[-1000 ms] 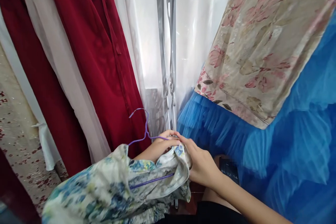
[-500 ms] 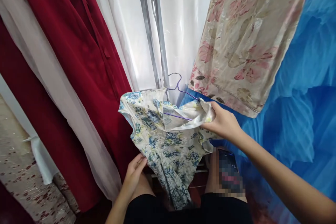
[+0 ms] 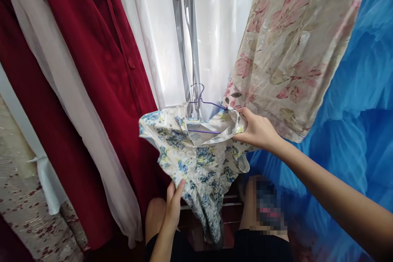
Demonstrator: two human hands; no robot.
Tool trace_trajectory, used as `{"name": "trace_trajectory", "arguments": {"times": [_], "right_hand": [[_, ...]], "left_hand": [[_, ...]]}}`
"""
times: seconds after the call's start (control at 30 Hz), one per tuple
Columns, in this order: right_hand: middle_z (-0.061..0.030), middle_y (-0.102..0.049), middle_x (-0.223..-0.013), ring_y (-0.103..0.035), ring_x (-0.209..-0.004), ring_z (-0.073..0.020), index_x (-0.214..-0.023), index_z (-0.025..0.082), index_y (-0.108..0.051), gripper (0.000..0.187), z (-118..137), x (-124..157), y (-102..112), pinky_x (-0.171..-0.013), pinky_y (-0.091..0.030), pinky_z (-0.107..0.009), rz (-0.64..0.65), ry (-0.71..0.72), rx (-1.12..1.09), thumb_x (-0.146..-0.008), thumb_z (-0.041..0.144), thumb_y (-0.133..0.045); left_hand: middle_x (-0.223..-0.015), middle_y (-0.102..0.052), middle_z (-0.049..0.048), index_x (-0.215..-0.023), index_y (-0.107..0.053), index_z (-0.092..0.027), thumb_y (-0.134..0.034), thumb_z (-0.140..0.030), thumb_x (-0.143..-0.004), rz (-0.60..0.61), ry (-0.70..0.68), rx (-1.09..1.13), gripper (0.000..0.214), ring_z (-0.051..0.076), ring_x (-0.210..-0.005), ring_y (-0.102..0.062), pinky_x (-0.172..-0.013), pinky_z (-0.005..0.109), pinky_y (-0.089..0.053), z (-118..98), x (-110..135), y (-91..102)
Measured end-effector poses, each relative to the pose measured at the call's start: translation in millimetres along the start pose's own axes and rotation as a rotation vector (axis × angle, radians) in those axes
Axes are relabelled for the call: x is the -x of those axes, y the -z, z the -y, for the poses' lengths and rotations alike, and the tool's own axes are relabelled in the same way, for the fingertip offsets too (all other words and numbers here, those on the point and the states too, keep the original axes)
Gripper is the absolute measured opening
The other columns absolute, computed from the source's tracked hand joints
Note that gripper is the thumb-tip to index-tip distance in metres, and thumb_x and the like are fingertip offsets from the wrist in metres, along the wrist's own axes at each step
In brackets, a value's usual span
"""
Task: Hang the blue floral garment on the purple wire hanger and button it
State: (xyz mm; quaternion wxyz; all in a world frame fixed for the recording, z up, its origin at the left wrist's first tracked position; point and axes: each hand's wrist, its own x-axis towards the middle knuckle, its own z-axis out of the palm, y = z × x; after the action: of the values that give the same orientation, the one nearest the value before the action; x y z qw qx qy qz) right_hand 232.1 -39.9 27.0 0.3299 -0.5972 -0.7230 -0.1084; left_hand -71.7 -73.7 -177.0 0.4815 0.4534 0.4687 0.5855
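Observation:
A white dress with blue flowers hangs on a thin purple wire hanger in front of me. My right hand is closed on the dress's right shoulder and the hanger end under it, holding the garment up. My left hand is lower down, fingers stretched up against the left edge of the skirt, touching the cloth. The hanger's hook sits close to a metal pole.
A dark red dress and a pale sheer garment hang at the left. White curtain is behind. A beige dress with pink flowers and blue tulle hang at the right. My knees and a blurred phone are below.
The dress was bunched low in both hands, then lifted up by my right hand. My left hand let go, dropped, and now rises to the skirt's edge.

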Motion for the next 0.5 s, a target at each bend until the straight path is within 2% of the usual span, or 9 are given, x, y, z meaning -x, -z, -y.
{"name": "trace_trajectory", "arguments": {"times": [0.13,0.2,0.27,0.33,0.4,0.47,0.5], "right_hand": [[-0.0064,-0.074,-0.088,-0.07,-0.079,-0.0317,-0.131,0.022,-0.051,0.068,-9,2,0,-0.068,-0.047,-0.033,0.122,0.128,-0.16,-0.071,0.041,-0.074],[-0.0071,-0.074,-0.1,-0.07,-0.085,-0.029,-0.135,0.023,-0.048,0.07,-17,9,-4,-0.072,-0.05,-0.033,0.191,0.196,-0.245,-0.072,0.035,-0.074],[-0.0102,-0.068,-0.122,-0.067,-0.103,-0.0311,-0.142,0.024,-0.044,0.076,-22,18,-14,-0.084,-0.052,-0.037,0.155,0.228,-0.253,-0.072,0.032,-0.074],[-0.0139,-0.057,-0.139,-0.056,-0.124,-0.0355,-0.145,0.023,-0.044,0.079,-19,35,-30,-0.1,-0.046,-0.046,-0.018,0.208,-0.229,-0.073,0.03,-0.074],[-0.0159,-0.054,-0.141,-0.048,-0.132,-0.0366,-0.139,0.02,-0.051,0.066,-8,63,-51,-0.108,-0.039,-0.052,-0.29,0.106,-0.289,-0.077,0.03,-0.072],[-0.0136,-0.063,-0.122,-0.057,-0.119,-0.0324,-0.121,0.019,-0.061,0.038,11,102,-76,-0.103,-0.043,-0.05,-0.569,-0.11,-0.481,-0.085,0.031,-0.067],[-0.0102,-0.065,-0.106,-0.062,-0.103,-0.0284,-0.109,0.02,-0.064,0.024,22,122,-89,-0.093,-0.048,-0.044,-0.642,-0.24,-0.619,-0.088,0.032,-0.065]], "left_hand": [[-0.139,-0.062,0.0039,-0.136,-0.054,-0.034,-0.071,-0.054,-0.078,-0.117,0.078,-0.023,0.064,0.029,-0.143,-0.045,-0.115,0.04,-0.04,16,3,3.8],[-0.136,-0.065,0.0036,-0.134,-0.056,-0.035,-0.073,-0.05,-0.076,-0.135,0.09,-0.008,0.063,0.03,-0.141,-0.047,-0.114,0.04,-0.042,28,11,4.7],[-0.128,-0.069,0.0055,-0.127,-0.061,-0.032,-0.074,-0.047,-0.073,-0.166,0.136,0.002,0.057,0.031,-0.139,-0.05,-0.112,0.042,-0.044,43,21,5.0],[-0.12,-0.072,0.01,-0.116,-0.066,-0.024,-0.075,-0.045,-0.069,-0.197,0.227,0.005,0.052,0.036,-0.134,-0.054,-0.109,0.044,-0.045,60,32,5.6],[-0.115,-0.074,0.0131,-0.109,-0.068,-0.017,-0.074,-0.045,-0.066,-0.195,0.301,0.026,0.052,0.038,-0.129,-0.057,-0.107,0.046,-0.046,76,43,5.9],[-0.115,-0.074,0.0129,-0.109,-0.069,-0.015,-0.074,-0.044,-0.066,-0.163,0.32,0.059,0.052,0.037,-0.126,-0.059,-0.106,0.044,-0.046,86,53,4.7],[-0.115,-0.074,0.0123,-0.109,-0.069,-0.015,-0.075,-0.043,-0.066,-0.138,0.323,0.069,0.052,0.036,-0.126,-0.059,-0.106,0.043,-0.046,88,57,3.1]]}}
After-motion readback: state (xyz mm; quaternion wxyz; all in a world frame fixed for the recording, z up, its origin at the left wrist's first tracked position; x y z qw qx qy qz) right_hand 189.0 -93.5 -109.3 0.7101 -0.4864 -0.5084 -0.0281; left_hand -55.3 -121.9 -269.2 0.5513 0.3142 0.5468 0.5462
